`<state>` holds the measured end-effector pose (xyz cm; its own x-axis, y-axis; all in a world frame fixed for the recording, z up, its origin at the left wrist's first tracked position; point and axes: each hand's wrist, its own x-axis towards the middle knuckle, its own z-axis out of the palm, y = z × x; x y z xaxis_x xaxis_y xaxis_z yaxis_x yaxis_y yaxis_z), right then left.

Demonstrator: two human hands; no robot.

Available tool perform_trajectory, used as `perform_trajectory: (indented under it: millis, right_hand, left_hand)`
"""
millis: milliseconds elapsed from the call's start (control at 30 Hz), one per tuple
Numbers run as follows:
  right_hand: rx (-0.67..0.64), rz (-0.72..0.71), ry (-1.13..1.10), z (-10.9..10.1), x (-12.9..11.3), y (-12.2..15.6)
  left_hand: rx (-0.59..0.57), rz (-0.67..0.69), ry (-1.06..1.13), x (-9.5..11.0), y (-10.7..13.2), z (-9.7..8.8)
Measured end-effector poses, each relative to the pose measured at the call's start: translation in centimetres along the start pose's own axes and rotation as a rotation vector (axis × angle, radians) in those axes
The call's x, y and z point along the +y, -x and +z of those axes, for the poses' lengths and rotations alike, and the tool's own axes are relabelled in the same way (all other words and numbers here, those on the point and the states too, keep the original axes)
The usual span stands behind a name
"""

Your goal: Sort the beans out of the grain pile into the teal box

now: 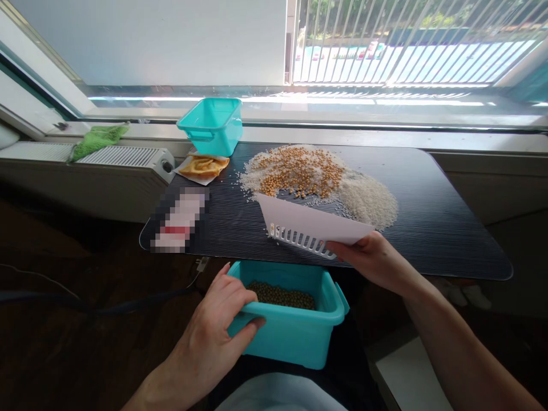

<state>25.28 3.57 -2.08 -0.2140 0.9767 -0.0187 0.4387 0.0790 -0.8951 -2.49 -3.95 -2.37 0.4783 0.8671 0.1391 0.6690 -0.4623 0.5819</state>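
Note:
My left hand (218, 319) is closed over the near left corner of a teal plastic bin (295, 339), thumb outside the rim. Dark greenish round grains, like mung beans, (280, 295) cover its bottom. In my right hand (370, 257) is a thin white slotted plastic sheet (314, 222), gripped at its right end and tilted, with a row of slots along its lower edge. It is at the table's front edge, just before a pile of golden round grains (299, 171) mixed with white rice. A mound of plain white rice (370, 200) adjoins that pile on the right.
The dark table (449, 228) ends above the bin. At its back left stands a second teal bin (214, 128), beside a yellow folded item on white paper (204, 166). A blurred-out object (180, 220) lies at left. A green cloth (98, 140) rests on the radiator (124, 157).

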Motion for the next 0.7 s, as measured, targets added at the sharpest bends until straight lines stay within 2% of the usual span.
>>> perform_trajectory:
  millis: [300, 700]
  right_hand:
    - [0.130, 0.039, 0.105, -1.3, 0.5, -0.2]
    - [0.005, -0.013, 0.104, -0.4, -0.5, -1.2]
  left_hand:
    - [0.019, 0.017, -0.010, -0.3, 0.0, 0.0]
    - [0.009, 0.001, -0.001, 0.0, 0.0, -0.1]
